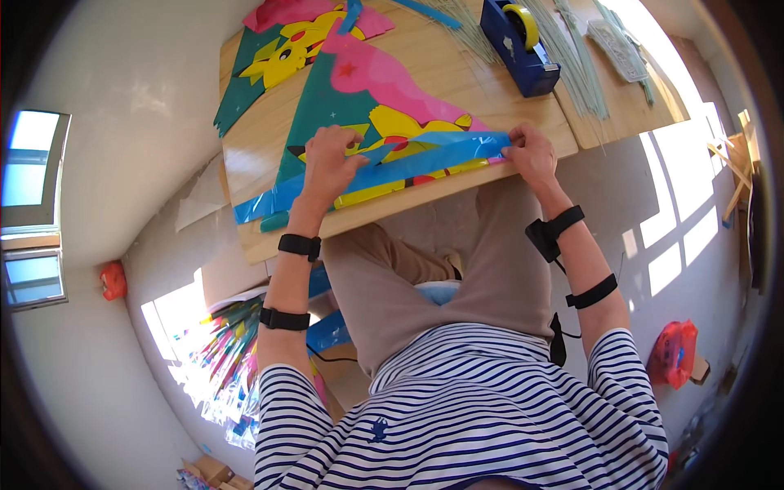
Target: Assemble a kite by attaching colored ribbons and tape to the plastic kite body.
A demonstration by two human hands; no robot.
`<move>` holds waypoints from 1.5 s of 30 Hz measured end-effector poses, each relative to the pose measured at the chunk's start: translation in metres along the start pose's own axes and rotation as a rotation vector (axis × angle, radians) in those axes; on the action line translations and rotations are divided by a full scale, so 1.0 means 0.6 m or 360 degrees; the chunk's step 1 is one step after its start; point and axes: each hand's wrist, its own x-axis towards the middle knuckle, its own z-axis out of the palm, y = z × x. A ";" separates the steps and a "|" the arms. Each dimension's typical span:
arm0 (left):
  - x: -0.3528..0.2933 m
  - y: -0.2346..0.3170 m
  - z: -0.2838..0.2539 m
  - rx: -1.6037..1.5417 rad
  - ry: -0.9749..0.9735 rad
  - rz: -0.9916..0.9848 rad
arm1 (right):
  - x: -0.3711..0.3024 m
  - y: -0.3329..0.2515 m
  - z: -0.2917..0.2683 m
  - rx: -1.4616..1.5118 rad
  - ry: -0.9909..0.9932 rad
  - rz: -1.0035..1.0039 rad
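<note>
A kite sail (pixel 359 90) of thin green and pink sheet, printed with a yellow cartoon figure, lies on the wooden table before me. Along its near edge runs a shiny blue plastic strip (pixel 433 159), partly folded over and raised. Between the fingers of my right hand (pixel 535 155) is the strip's right end, pinched by the sail's right corner. My left hand (pixel 328 167) is over the strip's left part, thumb and forefinger curled at its upper fold. Left of that hand, the strip lies along the table edge.
Another printed sail (pixel 286 53) lies at the far left. A dark blue tape dispenser (pixel 523 57) with yellow tape stands at the far right, beside bundles of thin pale rods (pixel 576 61). Below left hangs a bunch of colourful sheets (pixel 233 351). My legs are under the table (pixel 392 208).
</note>
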 end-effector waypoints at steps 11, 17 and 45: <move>-0.040 -0.112 -0.057 0.0980 -0.0183 -0.0023 | 0.000 0.009 0.005 -0.0001 0.0002 0.0003; -0.056 -0.181 -0.147 0.1520 0.0199 -0.0317 | 0.004 0.011 0.004 -0.0010 -0.0016 -0.0003; -0.196 -0.216 -0.103 0.0213 0.0107 -0.0843 | 0.013 0.029 0.007 0.0059 -0.0014 -0.0108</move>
